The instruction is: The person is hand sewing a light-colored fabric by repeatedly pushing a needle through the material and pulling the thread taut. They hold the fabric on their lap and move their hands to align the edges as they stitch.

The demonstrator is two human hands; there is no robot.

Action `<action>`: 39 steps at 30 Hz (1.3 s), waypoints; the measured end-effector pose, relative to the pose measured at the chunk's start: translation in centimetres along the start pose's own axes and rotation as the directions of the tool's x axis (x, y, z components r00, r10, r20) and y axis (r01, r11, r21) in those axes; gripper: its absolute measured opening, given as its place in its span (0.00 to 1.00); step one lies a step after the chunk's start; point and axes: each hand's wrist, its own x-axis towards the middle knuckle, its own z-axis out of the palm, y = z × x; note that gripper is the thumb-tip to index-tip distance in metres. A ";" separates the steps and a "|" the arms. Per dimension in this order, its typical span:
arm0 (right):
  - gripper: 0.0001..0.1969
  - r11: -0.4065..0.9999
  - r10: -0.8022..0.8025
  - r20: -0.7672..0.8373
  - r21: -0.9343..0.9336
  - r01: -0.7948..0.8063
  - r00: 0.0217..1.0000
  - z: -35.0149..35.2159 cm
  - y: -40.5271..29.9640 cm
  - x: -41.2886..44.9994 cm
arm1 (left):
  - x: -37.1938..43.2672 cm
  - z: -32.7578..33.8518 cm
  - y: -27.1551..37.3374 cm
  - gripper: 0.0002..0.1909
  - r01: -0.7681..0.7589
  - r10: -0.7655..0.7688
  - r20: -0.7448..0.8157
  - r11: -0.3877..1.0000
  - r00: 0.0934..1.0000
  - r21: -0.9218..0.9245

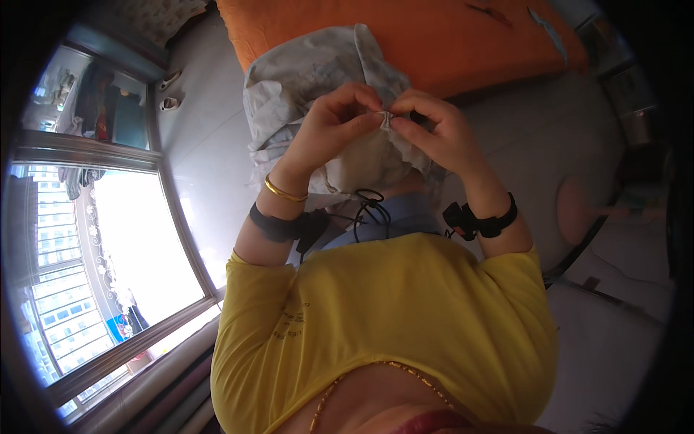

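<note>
A pale grey patterned cloth (320,70) lies bunched over my lap and against the orange-covered bed. My left hand (344,122) pinches a small gathered bit of it between thumb and forefinger. Close beside it, my right hand (434,122) grips the same bit from the other side, the fingertips of both hands almost touching. Below my right fingers the cloth hangs in folds. What lies inside the pinched gather is too small to tell.
The orange bed (434,43) stands in front, with scissors (490,13) and a light blue strip-like item (548,35) on it. Shoes (169,103) rest on the floor at left, near a framed window (187,238). A dark cord (371,209) hangs at my waist.
</note>
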 end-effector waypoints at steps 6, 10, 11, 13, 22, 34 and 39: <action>0.08 0.992 0.058 -0.005 0.111 -0.057 0.998 1.7 -0.3 0.1 | -0.7 0.1 0.7 0.07 -0.122 0.127 -0.052 0.990 0.991 0.075; 0.06 0.973 0.080 0.005 0.218 -0.080 0.997 2.5 -0.4 0.3 | -0.6 0.6 1.1 0.05 -0.145 0.150 -0.074 0.987 0.986 0.071; 0.05 0.972 0.105 0.008 0.212 -0.104 0.994 2.4 -0.7 0.3 | -0.6 0.6 1.2 0.04 -0.146 0.150 -0.074 0.987 0.986 0.063; 0.05 0.970 0.132 0.008 0.204 -0.131 0.991 2.3 -1.0 0.1 | -0.6 0.9 1.5 0.03 -0.159 0.161 -0.088 0.987 0.983 0.031; 0.07 0.963 0.117 0.010 0.243 -0.116 0.993 0.7 2.7 -2.6 | -0.8 -2.3 -1.4 0.03 -0.113 0.086 -0.220 0.987 0.972 -0.115; 0.07 0.999 0.038 -0.051 -0.006 -0.038 0.998 2.4 -1.0 0.2 | -0.6 1.7 0.7 0.02 -0.051 0.018 -0.243 0.990 0.970 -0.130; 0.08 0.997 -0.076 -0.043 -0.035 0.074 0.996 2.0 1.8 -0.8 | 0.6 -2.5 -1.2 0.04 -0.082 -0.031 -0.339 0.946 0.940 -0.313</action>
